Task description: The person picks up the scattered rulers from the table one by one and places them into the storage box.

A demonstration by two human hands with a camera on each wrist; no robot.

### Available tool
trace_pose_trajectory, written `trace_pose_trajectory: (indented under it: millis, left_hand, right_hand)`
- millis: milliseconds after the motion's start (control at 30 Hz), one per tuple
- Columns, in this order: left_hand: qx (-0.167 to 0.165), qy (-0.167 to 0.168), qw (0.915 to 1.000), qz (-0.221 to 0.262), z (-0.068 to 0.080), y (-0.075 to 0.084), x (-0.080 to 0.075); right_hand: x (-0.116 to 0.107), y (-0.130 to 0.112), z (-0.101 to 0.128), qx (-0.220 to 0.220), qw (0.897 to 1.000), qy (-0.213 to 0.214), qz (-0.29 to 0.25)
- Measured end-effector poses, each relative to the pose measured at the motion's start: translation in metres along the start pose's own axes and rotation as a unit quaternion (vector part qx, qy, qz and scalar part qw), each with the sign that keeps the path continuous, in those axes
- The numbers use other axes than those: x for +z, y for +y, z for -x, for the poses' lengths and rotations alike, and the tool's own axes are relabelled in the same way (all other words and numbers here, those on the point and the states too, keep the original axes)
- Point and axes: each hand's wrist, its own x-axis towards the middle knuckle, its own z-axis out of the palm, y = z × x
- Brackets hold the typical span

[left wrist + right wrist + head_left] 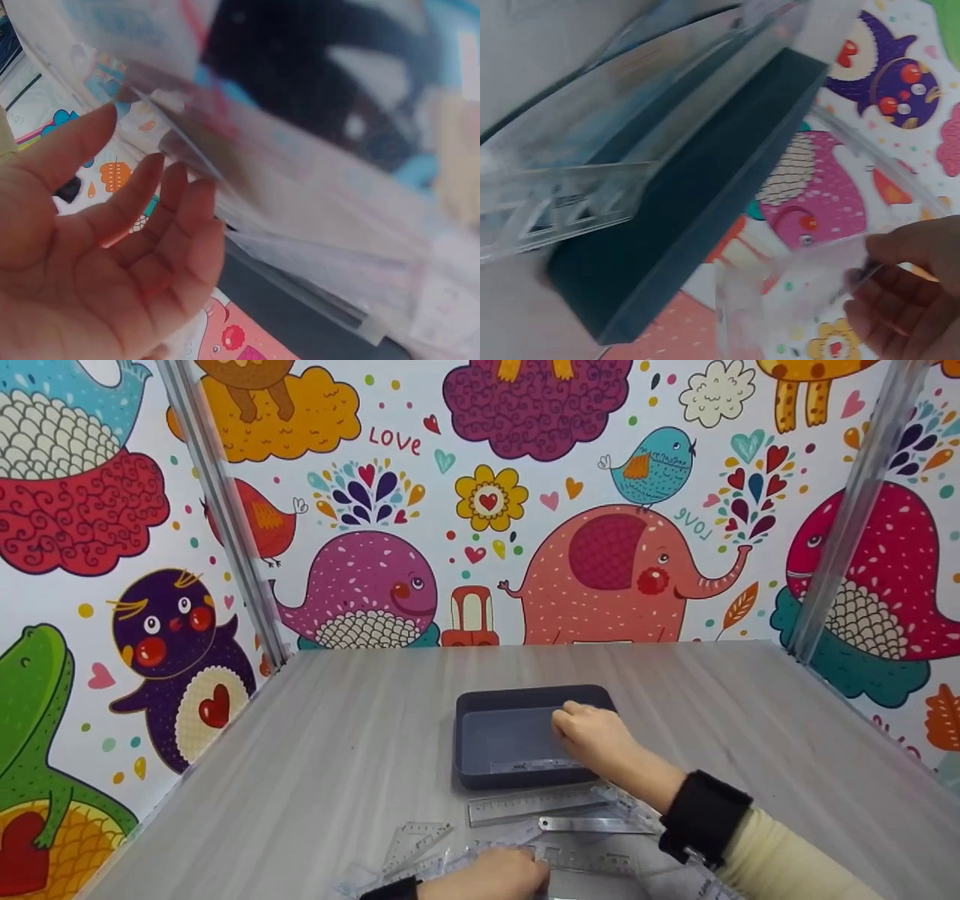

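Note:
A dark grey tray [525,695] stands in the middle of the table. My right hand [592,735] reaches into it and pinches a clear plastic ruler [795,289] between fingers [900,300] and thumb. Another clear ruler [536,766] lies along the tray's near wall [705,202]. My left hand [487,876] is at the near table edge, resting on a pile of clear rulers [570,856]. In the left wrist view its fingers [150,225] are nearly straight and hold nothing, just beside the clear plastic [315,217].
In front of the tray lie a clear ruler [525,804], a metal ruler [592,825] and a clear set square [412,840]. The grey wood table [337,735] is closed in by cartoon-printed walls with metal posts [225,510].

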Motion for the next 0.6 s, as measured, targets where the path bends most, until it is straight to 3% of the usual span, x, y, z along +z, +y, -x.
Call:
trace_pose_trajectory:
  millis: [100,233,400,600]
  left_hand:
    - [-0.005,-0.025,0.9994,0.022,-0.003,0.001,-0.002]
    - [-0.012,-0.041,0.998,0.046,-0.004,0.001,-0.003]
    - [-0.027,-0.052,0.9973,0.043,-0.005,0.003,-0.004]
    - [-0.039,-0.059,0.9963,0.049,-0.007,0.003,-0.004]
  right_hand:
    - [0.022,0.011,-0.001,-0.055,0.998,0.029,0.028]
    - [0.046,0.019,0.0,-0.106,0.991,0.026,0.08]
    - [0.065,0.023,0.004,-0.132,0.986,-0.033,0.093]
    - [0.073,0.029,0.008,-0.115,0.986,-0.11,0.043]
